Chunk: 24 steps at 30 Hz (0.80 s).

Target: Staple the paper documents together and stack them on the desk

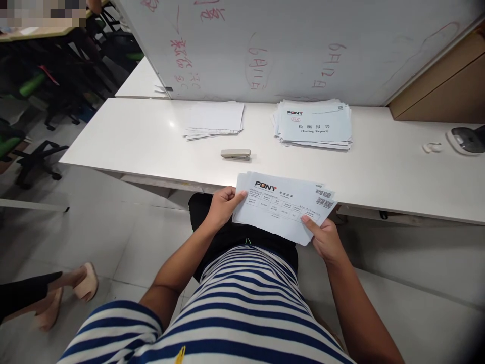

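Observation:
Several printed sheets [278,207], slightly fanned and headed PONY, are held between my two hands over my lap at the table's front edge. My left hand [223,206] grips their left edge, thumb on top. At the lower right corner, my right hand [324,237] pinches the sheets with its thumb on the print. The fingers beneath the paper are hidden. Just beyond the sheets, a beige stapler [236,154] lies on the white table [151,146]. Behind it are a pile of white papers [215,119] and a stack of testing reports [314,124].
A whiteboard [288,50] with red writing stands along the table's back. At the right are a cardboard box [439,76], a small white object [432,147] and a round device [468,140]. Another person's feet [85,283] show at lower left, near office chairs [38,156].

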{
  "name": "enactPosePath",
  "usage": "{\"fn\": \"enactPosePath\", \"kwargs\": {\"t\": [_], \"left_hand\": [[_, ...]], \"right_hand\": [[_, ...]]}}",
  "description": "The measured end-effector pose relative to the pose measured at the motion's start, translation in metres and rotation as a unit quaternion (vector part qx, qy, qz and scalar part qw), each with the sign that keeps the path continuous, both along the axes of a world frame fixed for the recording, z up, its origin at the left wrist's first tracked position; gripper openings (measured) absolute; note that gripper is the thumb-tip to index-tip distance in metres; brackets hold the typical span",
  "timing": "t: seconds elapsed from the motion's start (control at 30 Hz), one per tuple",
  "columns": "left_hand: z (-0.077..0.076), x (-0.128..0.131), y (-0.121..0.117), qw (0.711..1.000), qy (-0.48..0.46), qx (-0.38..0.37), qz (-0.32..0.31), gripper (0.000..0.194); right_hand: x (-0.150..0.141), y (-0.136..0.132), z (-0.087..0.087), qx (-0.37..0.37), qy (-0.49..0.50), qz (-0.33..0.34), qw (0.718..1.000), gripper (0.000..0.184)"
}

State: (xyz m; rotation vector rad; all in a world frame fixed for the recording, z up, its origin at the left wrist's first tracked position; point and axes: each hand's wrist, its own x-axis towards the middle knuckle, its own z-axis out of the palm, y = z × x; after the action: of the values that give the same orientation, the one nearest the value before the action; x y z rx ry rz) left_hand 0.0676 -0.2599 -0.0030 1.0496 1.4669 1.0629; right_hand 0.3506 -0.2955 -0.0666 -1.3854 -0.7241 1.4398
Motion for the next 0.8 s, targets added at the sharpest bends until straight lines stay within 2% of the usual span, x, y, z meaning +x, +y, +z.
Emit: {"fn": "enactPosePath", "kwargs": {"t": [0.2,0.37,0.5,0.63,0.7,0.8], "left_hand": [[-0.005,-0.001,-0.002,0.999,-0.035,-0.006,-0.012,0.035],[-0.003,-0.003,-0.001,0.991,-0.096,-0.012,-0.096,0.039],[0.005,-0.009,0.018,0.986,-0.033,0.051,-0.152,0.045],[0.012,-0.017,0.050,0.979,0.027,0.154,-0.132,0.036],[0.011,-0.020,0.063,0.974,0.034,0.196,-0.108,0.030],[0.006,-0.022,0.076,0.972,0.021,0.217,-0.083,0.026]], "right_hand": [[-0.002,0.001,-0.001,-0.012,0.005,0.002,1.000,0.044],[0.003,0.009,0.001,0.009,-0.041,0.017,0.999,0.044],[0.004,0.031,0.029,0.065,-0.160,0.015,0.985,0.042],[-0.003,0.064,0.063,0.143,-0.226,-0.017,0.963,0.040],[-0.010,0.080,0.070,0.188,-0.226,-0.033,0.955,0.039],[-0.020,0.103,0.067,0.217,-0.209,-0.021,0.953,0.040]]}}
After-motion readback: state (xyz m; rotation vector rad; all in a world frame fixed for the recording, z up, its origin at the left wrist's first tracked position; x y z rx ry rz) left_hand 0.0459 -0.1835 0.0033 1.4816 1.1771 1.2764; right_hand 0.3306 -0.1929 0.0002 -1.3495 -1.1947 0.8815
